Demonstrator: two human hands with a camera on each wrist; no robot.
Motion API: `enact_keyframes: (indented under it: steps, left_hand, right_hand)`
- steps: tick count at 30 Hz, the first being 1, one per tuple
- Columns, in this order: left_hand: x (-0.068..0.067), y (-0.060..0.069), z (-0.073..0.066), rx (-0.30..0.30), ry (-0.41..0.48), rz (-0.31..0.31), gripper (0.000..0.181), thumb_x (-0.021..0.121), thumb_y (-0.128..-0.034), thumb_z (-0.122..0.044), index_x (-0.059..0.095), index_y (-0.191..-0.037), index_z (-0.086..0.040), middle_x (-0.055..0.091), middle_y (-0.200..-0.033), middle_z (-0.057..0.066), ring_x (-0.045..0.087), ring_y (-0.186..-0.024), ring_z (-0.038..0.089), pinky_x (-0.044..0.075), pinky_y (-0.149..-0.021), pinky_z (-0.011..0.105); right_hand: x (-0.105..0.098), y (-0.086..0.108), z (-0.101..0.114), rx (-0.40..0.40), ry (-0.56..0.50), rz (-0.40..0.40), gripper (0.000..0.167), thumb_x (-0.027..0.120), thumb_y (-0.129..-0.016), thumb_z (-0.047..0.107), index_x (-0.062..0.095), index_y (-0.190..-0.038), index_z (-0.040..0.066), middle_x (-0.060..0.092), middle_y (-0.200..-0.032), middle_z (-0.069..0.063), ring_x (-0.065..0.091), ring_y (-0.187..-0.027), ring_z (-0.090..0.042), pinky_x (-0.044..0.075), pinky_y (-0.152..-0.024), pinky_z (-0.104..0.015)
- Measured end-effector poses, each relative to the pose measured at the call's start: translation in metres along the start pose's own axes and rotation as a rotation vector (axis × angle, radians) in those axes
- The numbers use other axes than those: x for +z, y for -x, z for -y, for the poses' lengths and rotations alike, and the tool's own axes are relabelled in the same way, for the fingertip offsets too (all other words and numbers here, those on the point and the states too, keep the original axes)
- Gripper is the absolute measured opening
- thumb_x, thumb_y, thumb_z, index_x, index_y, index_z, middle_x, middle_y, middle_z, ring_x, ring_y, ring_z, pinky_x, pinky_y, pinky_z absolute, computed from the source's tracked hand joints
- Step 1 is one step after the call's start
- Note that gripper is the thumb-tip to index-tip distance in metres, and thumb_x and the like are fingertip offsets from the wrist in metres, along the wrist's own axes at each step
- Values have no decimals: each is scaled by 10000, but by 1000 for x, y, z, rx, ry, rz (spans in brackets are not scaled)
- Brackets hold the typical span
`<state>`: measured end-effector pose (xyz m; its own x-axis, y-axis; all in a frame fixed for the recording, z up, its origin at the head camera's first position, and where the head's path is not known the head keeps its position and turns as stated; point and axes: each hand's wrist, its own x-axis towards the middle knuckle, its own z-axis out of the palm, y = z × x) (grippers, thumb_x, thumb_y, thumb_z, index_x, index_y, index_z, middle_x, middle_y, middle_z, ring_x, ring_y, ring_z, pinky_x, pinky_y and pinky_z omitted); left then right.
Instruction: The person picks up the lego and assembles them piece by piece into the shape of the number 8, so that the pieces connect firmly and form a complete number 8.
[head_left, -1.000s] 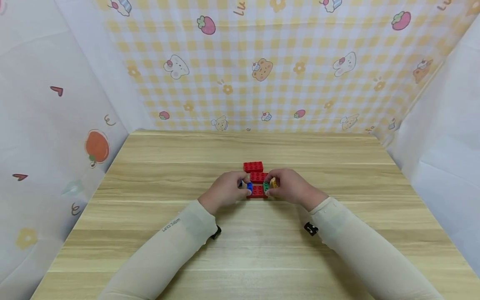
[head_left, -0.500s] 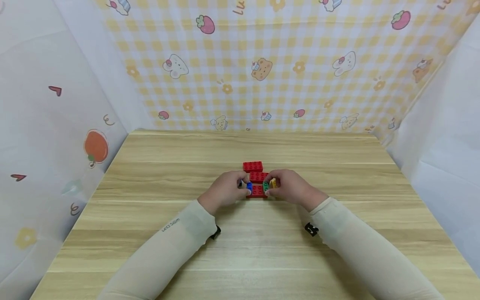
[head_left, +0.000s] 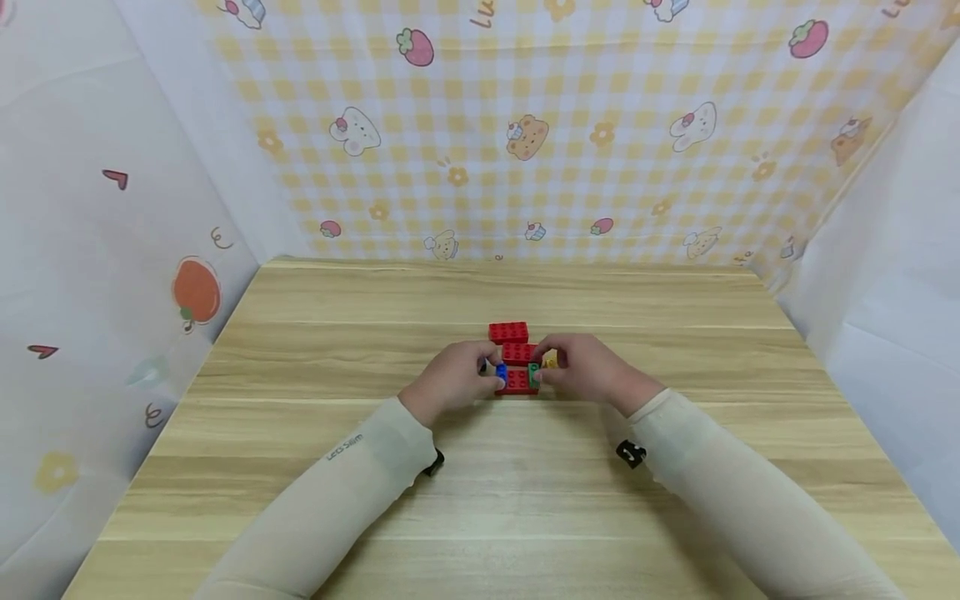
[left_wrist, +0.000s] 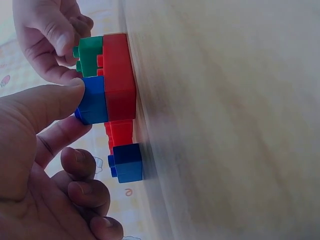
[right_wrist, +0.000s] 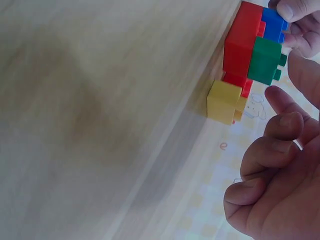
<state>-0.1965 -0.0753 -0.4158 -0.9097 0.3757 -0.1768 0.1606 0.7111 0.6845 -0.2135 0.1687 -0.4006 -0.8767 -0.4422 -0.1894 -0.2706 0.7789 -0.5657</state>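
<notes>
My left hand pinches a small blue brick between thumb and index finger. That brick sits on the left end of a red building brick. On the red brick's right end sits a green brick, its studs uncovered. Close beside the green brick is my right hand; its thumb and index finger are parted, with a gap to the brick in the right wrist view, and its other fingers are loosely bent.
Two more red bricks, a nearer one and a farther one, lie behind the stack. A yellow brick stands by the right hand. Another blue brick stands by the left. A patterned cloth hangs behind the wooden table.
My right hand has let go of the green brick and shifted slightly right, its thumb and index finger spreading. The left hand keeps its pinch on the blue brick. The bricks hardly move.
</notes>
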Motion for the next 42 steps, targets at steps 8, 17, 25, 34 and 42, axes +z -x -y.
enact_keyframes:
  steps: [8, 17, 25, 34, 42]
  left_hand:
    - [0, -1, -2, -19, -4, 10, 176, 782, -974, -234, 660, -1090, -180, 589, -864, 30, 538, -782, 207, 452, -692, 344]
    - [0, -1, -2, -18, -11, 14, 173, 783, -974, -236, 654, -1078, -185, 590, -871, 30, 542, -791, 210, 453, -696, 346]
    - [0, -1, -1, -26, -12, 10, 179, 793, -966, -238, 655, -1069, -188, 582, -857, 31, 531, -758, 200, 449, -670, 341]
    - [1, -3, 1, -19, -11, 9, 174, 794, -965, -235, 649, -1047, -188, 580, -857, 28, 531, -758, 196, 445, -671, 340]
    - [1, -2, 1, -15, -11, 9, 166, 787, -971, -238, 641, -1033, -192, 569, -831, 24, 527, -731, 191, 441, -654, 333]
  right_hand:
    - [-6, -7, -7, 72, -29, -53, 327, 712, -1023, 303, 687, -1313, 152, 557, -832, -70, 505, -716, -221, 426, -625, -334]
    - [-6, -19, -11, 118, -38, -45, 357, 721, -1017, 294, 679, -1337, 143, 570, -879, -85, 522, -762, -229, 428, -644, -323]
    - [-4, -26, -13, 121, -19, -26, 324, 738, -1004, 285, 699, -1293, 145, 584, -857, -79, 530, -746, -224, 436, -642, -318]
    - [-2, -30, -13, 124, -10, -17, 306, 752, -990, 276, 713, -1267, 154, 595, -859, -75, 536, -747, -221, 443, -651, -321]
    - [-1, -32, -12, 135, -5, -4, 308, 764, -978, 247, 711, -1270, 161, 597, -880, -76, 541, -769, -224, 448, -658, -322]
